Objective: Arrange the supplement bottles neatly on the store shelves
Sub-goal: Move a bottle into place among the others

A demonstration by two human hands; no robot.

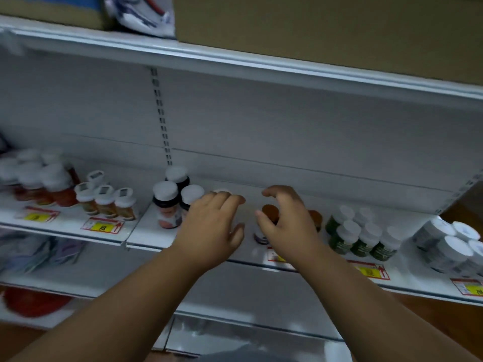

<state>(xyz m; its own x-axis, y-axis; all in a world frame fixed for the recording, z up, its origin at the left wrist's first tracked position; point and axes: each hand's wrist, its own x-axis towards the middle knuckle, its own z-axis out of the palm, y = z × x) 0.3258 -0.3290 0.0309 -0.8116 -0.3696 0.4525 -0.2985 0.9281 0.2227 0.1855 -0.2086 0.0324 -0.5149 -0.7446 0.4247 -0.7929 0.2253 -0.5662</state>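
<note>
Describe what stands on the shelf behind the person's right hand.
Behind the right hand stand brown-capped bottles: one cap shows between thumb and fingers, another peeks past the hand's right side. The hand covers most of their bodies, so the labels and any further bottles cannot be seen.

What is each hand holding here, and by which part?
Left hand rests over a white-capped bottle; a grip cannot be told. Right hand curls beside the brown-capped bottle, apparently not closed on it.

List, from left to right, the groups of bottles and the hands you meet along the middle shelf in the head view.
Red bottles → small amber bottles → dark bottles with white caps → left hand → right hand → green bottles → white tubs.
</note>
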